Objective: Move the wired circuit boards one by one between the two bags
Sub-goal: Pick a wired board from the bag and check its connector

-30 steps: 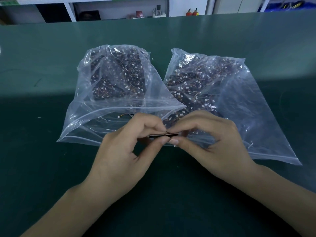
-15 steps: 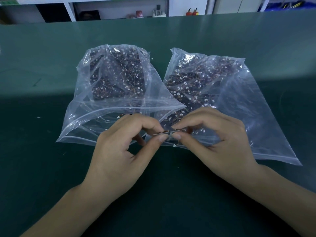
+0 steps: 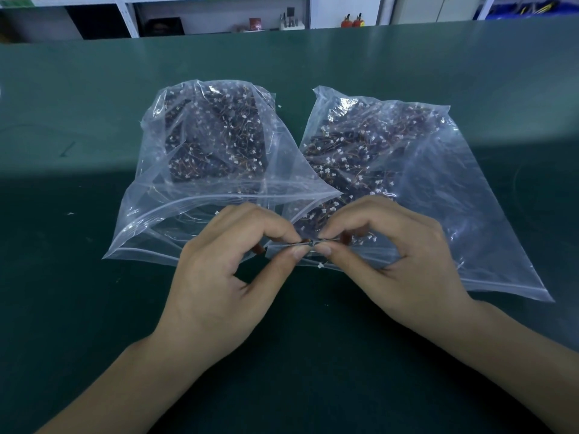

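Two clear plastic bags lie side by side on the green table, the left bag (image 3: 200, 145) and the right bag (image 3: 438, 183), each filled with several dark circuit boards with thin wires and white connectors. In front of the bag mouths my left hand (image 3: 225, 277) and my right hand (image 3: 394, 264) meet. Both pinch one thin circuit board (image 3: 310, 243) edge-on between thumb and forefinger. A small white connector (image 3: 320, 265) hangs just below it.
The green table (image 3: 94, 308) stretches wide on all sides. Far behind its back edge stand white shelves (image 3: 125, 17) with small items, among them two red bottles (image 3: 352, 21).
Both hands have lifted slightly toward the bag mouths while pinching the board. The fingertips have drawn closer together, so less of the board shows. The bags have not moved.
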